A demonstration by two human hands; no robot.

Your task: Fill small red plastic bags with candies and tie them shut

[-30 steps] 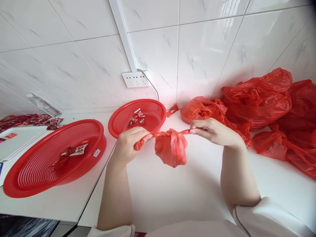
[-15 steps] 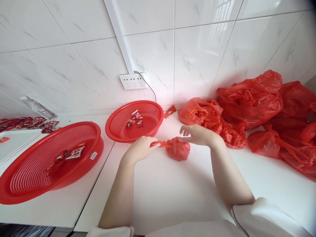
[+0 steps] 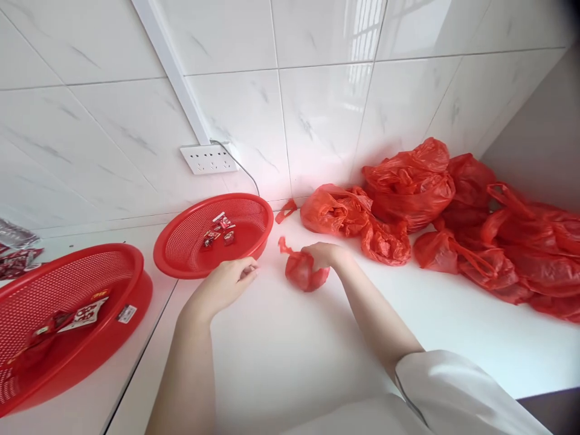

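A small knotted red plastic bag [image 3: 299, 273] sits on the white table, bulging round, its twisted end pointing up and to the left. My right hand [image 3: 324, 256] grips the bag from its upper right side, fingers bent down over it and partly hidden. To the left, my left hand [image 3: 233, 279] hovers beside the near rim of a small red mesh basket [image 3: 199, 269]; it holds nothing, and its fingers are loosely curled with the thumb a little apart. Several small red-wrapped packets [image 3: 222, 223] lie inside that basket.
A larger red basket [image 3: 140, 284] with packets in it stands at the left. Along the wall on the right are piled several filled red plastic bags [image 3: 408, 187]. A red plastic scrap [image 3: 286, 211] lies behind. A socket strip [image 3: 209, 159] with a cable is on the tiled wall.
My left hand has let go of the bag's twisted end and drawn away left. My right hand has closed on the bag. The view has swung to the right.
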